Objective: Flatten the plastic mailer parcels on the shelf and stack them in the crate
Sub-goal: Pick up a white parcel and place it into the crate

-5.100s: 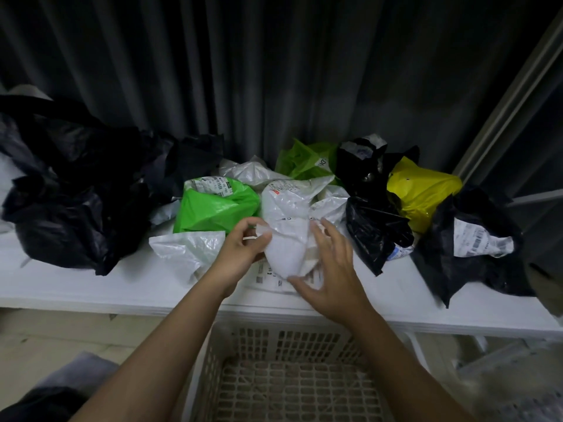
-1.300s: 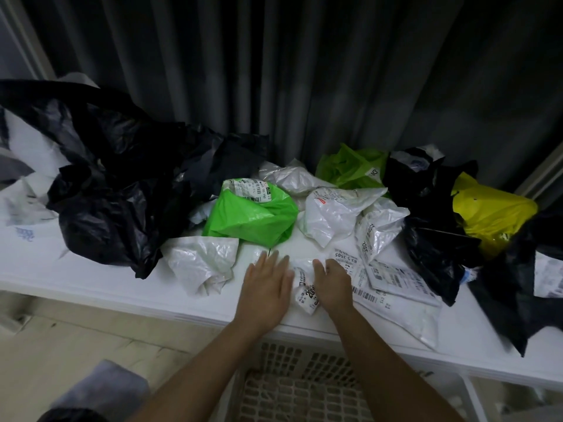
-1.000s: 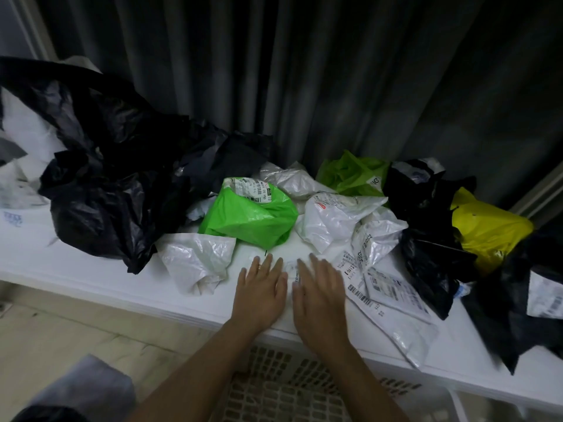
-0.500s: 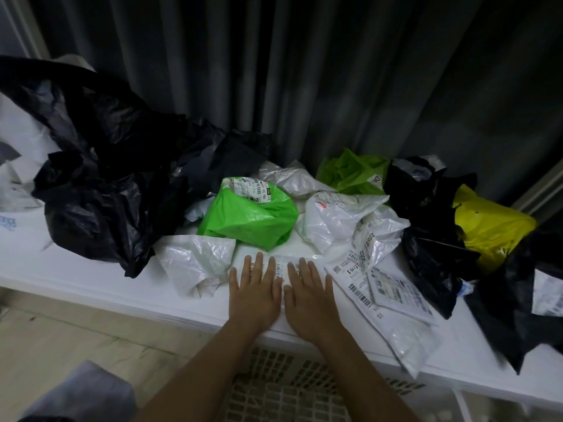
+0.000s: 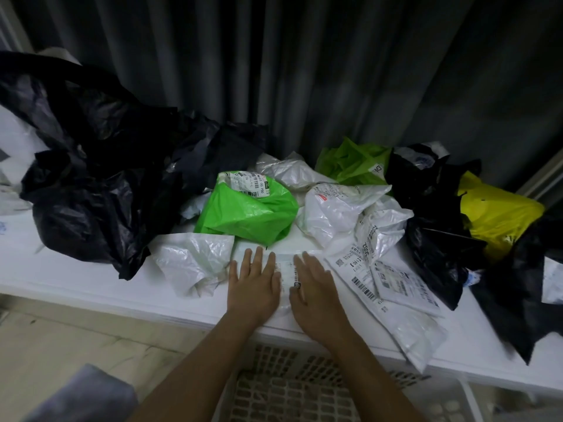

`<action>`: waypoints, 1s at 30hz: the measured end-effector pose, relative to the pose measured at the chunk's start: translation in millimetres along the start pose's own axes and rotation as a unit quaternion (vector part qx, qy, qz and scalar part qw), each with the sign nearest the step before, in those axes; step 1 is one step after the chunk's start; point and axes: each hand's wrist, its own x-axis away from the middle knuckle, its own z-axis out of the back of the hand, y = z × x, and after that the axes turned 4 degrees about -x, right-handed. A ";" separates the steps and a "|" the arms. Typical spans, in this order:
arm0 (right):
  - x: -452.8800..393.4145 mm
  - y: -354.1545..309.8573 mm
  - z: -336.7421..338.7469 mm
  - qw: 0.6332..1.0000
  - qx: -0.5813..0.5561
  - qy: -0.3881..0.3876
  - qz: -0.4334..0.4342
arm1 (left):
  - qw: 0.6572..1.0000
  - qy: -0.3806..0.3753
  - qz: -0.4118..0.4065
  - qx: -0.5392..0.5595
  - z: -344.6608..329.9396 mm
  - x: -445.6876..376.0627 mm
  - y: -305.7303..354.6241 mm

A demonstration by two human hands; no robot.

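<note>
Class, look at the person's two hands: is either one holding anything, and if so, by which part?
Nothing is gripped. The left hand and right hand lie flat, fingers straight, pressing a white mailer against the shelf.

A dark grey curtain [image 5: 304, 71] hangs in long vertical folds across the far side of the scene, filling most of the upper view. On the near left lies a pale tiled floor [image 5: 61, 345], and a soft grey cloth-like shape [image 5: 82, 397], blurred, sits at the near left corner. A pale upright strip [image 5: 539, 184], perhaps a frame or rail, slants up at the far right edge beside the curtain.
</note>
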 end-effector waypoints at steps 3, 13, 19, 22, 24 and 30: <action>31.3 9.6 2.8 0.989 -0.023 0.141 0.039 | 1.000 -0.018 0.001 0.007 0.7 -2.7 -0.7; 43.5 38.9 -2.8 0.941 0.201 0.186 0.199 | 0.999 -0.020 0.009 0.048 0.2 -1.7 -1.8; 47.2 54.5 18.1 0.946 0.175 0.156 0.224 | 0.999 0.001 -0.007 0.051 -2.3 1.3 -1.9; 46.5 54.0 30.9 0.969 0.113 0.087 0.203 | 0.999 0.012 -0.018 0.033 -3.6 3.3 -0.8; 46.5 40.9 37.6 0.985 0.051 0.068 0.152 | 0.999 0.016 -0.023 0.017 -2.8 4.7 0.7; 7.9 3.8 9.8 0.994 0.072 0.077 0.010 | 0.997 0.054 -0.045 0.010 -9.7 10.0 4.6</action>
